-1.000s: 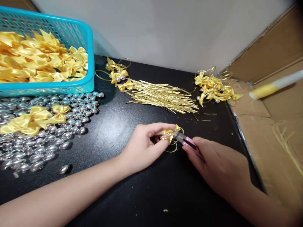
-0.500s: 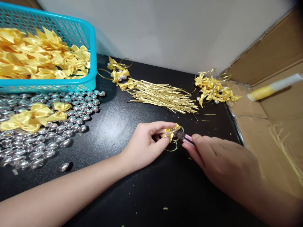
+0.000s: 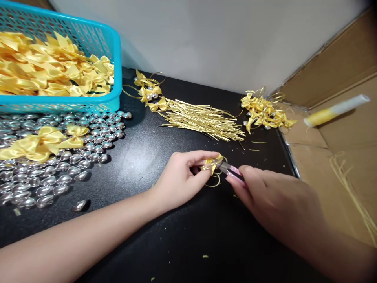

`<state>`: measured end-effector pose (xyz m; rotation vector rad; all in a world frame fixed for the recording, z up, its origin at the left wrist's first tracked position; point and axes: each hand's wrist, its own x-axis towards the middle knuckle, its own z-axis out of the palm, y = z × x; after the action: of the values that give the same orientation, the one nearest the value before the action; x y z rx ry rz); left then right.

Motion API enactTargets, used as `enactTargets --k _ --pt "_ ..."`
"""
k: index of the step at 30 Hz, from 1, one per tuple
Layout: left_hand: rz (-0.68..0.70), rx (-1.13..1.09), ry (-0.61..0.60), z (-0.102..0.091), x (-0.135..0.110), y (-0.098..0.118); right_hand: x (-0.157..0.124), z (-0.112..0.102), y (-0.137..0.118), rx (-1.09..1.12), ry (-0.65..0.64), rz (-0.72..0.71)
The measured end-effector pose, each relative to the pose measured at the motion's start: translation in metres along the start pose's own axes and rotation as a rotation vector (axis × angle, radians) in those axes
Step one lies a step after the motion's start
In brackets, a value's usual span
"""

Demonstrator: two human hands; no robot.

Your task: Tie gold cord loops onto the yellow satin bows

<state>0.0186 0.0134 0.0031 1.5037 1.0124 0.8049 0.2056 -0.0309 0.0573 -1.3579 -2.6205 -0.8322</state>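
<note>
My left hand pinches a yellow ribbon bow between thumb and fingers, over the black table. Gold loops of cord hang around the bow, partly hidden by the fingers. In my right hand is a pair of small scissors with pink handles, its fingers closed around them. The scissors point left, their metal blades slightly apart and reaching into the bow and its cord. Whether the blades touch the cord I cannot tell.
Behind my hands lies a pile of gold ties, between finished-looking bow clusters and a second heap of bows. At left are many silver beads and a blue basket of yellow bows. Cardboard borders the right.
The scissors' handles and blades have spread a little. My left hand still pinches the bow in nearly the same place. The whole view has shifted slightly.
</note>
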Motion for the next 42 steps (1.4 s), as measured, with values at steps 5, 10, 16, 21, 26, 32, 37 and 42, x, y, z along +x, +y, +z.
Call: enactTargets --k 5,10,16,21,26,32,37,42 --pt "0.014 0.007 0.009 0.000 0.000 0.000 0.002 -0.003 0.000 -0.011 -0.010 -0.024" --pt "0.019 0.007 0.010 0.000 0.000 -0.002 0.005 -0.007 0.002 -0.038 -0.034 -0.069" --pt "0.013 -0.007 0.005 0.001 0.001 -0.001 0.008 -0.007 0.003 -0.040 -0.050 -0.120" --pt "0.012 -0.011 0.011 0.001 0.001 0.000 0.006 -0.011 0.003 0.004 -0.025 -0.087" --pt "-0.009 -0.045 0.005 0.001 0.001 -0.001 -0.013 -0.019 0.012 0.197 -0.054 0.046" --pt "0.020 -0.055 -0.020 -0.001 0.000 0.001 -0.051 0.016 0.029 0.415 -0.159 0.519" --pt "0.244 0.035 -0.099 -0.003 -0.007 0.000 -0.060 0.057 0.032 0.403 -0.108 0.711" --pt "0.402 0.053 -0.135 -0.002 -0.012 -0.002 -0.062 0.076 0.036 0.481 -0.008 0.607"
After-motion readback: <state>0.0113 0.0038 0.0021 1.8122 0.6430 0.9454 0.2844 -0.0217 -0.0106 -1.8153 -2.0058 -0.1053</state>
